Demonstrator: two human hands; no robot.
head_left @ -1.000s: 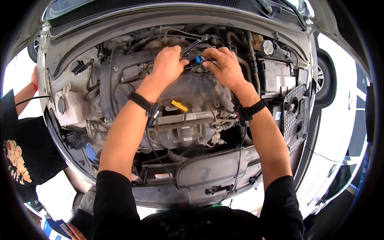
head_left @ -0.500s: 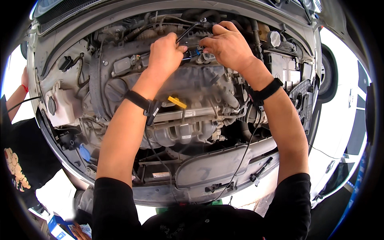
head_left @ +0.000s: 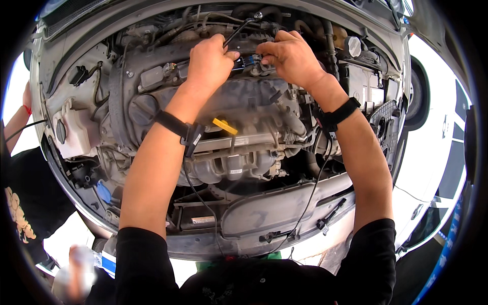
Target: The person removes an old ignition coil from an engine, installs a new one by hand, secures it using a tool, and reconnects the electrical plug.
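My left hand [head_left: 209, 60] is closed around the handle of a ratchet wrench [head_left: 237, 34], whose shiny head points up and to the right over the back of the engine. Beside its thumb lies a black part with a blue end [head_left: 248, 61], set along the top of the engine cover [head_left: 234, 99]. At the right end of that part, my right hand [head_left: 294, 57] has thumb and forefinger pinched on a small electrical connector [head_left: 257, 59]. The fingers partly hide it.
A yellow dipstick handle [head_left: 224, 126] stands up in front of the cover. The washer-fluid tank [head_left: 76, 134] is at left, the battery [head_left: 363, 89] at right. Cables hang from both wrist straps. Another person's arm [head_left: 19, 124] shows at the far left.
The ratchet's head has risen away from my right fingers. My right hand has shifted slightly down and right. At lower left, another person's hand and a blue-and-white box have moved.
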